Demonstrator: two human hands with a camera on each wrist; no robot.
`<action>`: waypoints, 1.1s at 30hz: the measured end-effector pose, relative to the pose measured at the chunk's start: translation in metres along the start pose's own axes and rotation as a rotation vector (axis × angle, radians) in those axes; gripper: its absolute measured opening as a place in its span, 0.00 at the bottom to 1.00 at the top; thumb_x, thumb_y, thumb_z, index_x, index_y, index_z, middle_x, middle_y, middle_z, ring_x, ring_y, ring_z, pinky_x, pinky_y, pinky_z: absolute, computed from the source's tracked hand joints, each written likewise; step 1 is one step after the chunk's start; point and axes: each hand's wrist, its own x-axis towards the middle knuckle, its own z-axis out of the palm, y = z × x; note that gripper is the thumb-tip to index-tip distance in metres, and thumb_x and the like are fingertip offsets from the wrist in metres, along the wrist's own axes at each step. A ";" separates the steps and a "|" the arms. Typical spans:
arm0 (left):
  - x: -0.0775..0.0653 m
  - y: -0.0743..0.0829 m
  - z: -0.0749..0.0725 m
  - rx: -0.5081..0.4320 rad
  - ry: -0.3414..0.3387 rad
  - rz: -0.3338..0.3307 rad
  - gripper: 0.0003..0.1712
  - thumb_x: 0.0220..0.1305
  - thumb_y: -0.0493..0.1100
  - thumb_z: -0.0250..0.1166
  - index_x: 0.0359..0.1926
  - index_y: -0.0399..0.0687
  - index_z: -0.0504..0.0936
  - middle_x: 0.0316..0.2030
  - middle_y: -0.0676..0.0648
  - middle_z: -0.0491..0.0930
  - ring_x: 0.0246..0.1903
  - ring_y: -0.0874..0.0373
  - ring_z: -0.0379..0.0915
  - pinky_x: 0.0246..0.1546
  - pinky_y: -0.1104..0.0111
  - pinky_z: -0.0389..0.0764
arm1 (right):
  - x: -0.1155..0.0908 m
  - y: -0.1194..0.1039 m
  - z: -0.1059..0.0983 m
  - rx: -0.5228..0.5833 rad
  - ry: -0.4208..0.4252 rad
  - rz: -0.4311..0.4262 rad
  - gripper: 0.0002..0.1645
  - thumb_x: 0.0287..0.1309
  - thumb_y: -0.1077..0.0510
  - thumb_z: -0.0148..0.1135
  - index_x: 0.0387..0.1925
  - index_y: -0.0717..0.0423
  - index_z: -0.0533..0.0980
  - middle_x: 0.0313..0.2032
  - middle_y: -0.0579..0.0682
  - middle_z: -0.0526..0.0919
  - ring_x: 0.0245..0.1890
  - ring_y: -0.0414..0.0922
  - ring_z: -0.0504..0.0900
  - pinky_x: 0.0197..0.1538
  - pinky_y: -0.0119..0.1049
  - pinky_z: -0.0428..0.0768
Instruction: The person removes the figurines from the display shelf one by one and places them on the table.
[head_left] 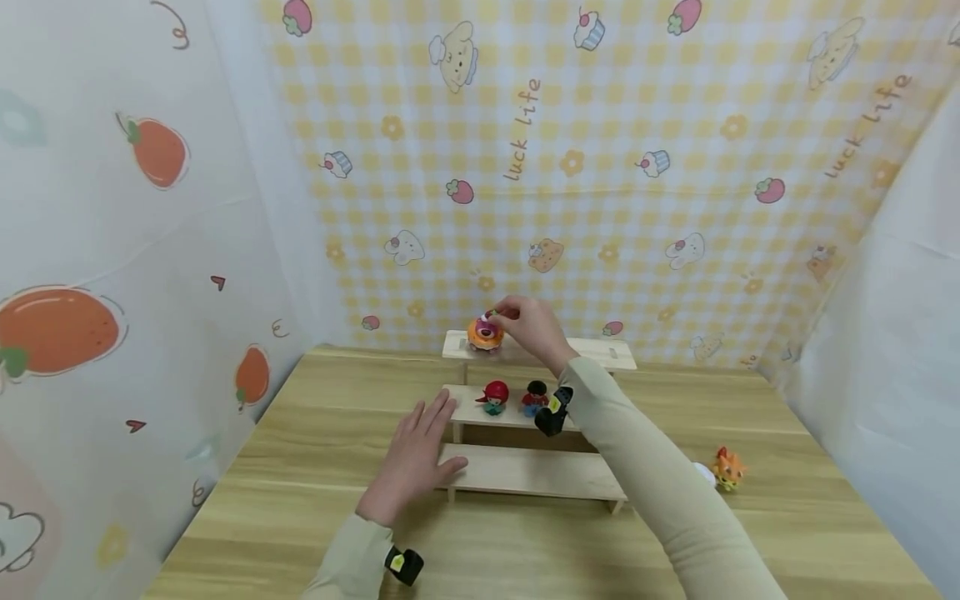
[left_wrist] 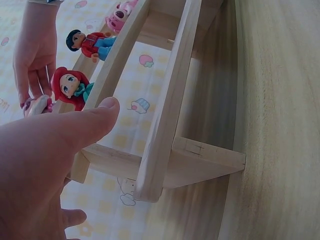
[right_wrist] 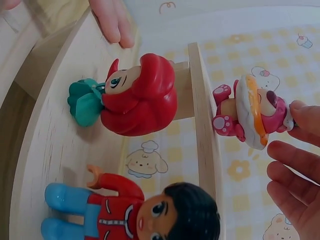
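Observation:
My right hand (head_left: pixel 534 329) pinches the top of a pink bear figurine with an orange doughnut ring (right_wrist: pixel 255 112), its feet at the top tier's left part. My left hand (head_left: pixel 416 454) touches the left end of the three-tier wooden shelf (head_left: pixel 532 473), fingers extended and thumb spread over the lower tier. On the middle tier sit a red-haired figurine (head_left: pixel 495 397) in green and a black-haired figurine (head_left: pixel 534 397) in a red jacket and blue trousers. Beyond them in the left wrist view is another pink figurine (left_wrist: pixel 118 18), hidden behind my right wrist in the head view.
To the shelf's right, an orange spiky figurine (head_left: pixel 728 469) and a white rounded thing (head_left: pixel 705 474) lie on the wooden table (head_left: pixel 300 467), the latter partly hidden by my right sleeve. Patterned cloth (head_left: pixel 570 208) hangs close behind the shelf, and white cloth borders both sides.

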 end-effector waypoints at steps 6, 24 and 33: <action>-0.001 0.000 0.000 -0.003 -0.005 0.004 0.50 0.56 0.57 0.68 0.73 0.46 0.56 0.74 0.45 0.50 0.70 0.33 0.47 0.67 0.40 0.53 | -0.002 0.002 -0.004 0.013 -0.002 0.012 0.12 0.62 0.52 0.61 0.42 0.54 0.82 0.40 0.50 0.86 0.40 0.45 0.82 0.45 0.39 0.81; 0.001 0.001 0.003 -0.009 0.013 0.023 0.50 0.56 0.56 0.69 0.72 0.43 0.56 0.74 0.43 0.50 0.69 0.32 0.48 0.66 0.40 0.55 | -0.027 0.038 -0.049 -0.048 0.082 0.052 0.14 0.63 0.52 0.61 0.43 0.57 0.81 0.42 0.55 0.86 0.42 0.50 0.83 0.49 0.47 0.79; 0.001 -0.001 0.004 -0.004 0.010 0.003 0.50 0.57 0.56 0.68 0.73 0.44 0.55 0.75 0.44 0.48 0.70 0.33 0.47 0.67 0.40 0.54 | -0.048 0.067 -0.079 -0.070 0.150 0.121 0.15 0.63 0.52 0.61 0.45 0.59 0.81 0.44 0.58 0.85 0.43 0.52 0.82 0.48 0.48 0.79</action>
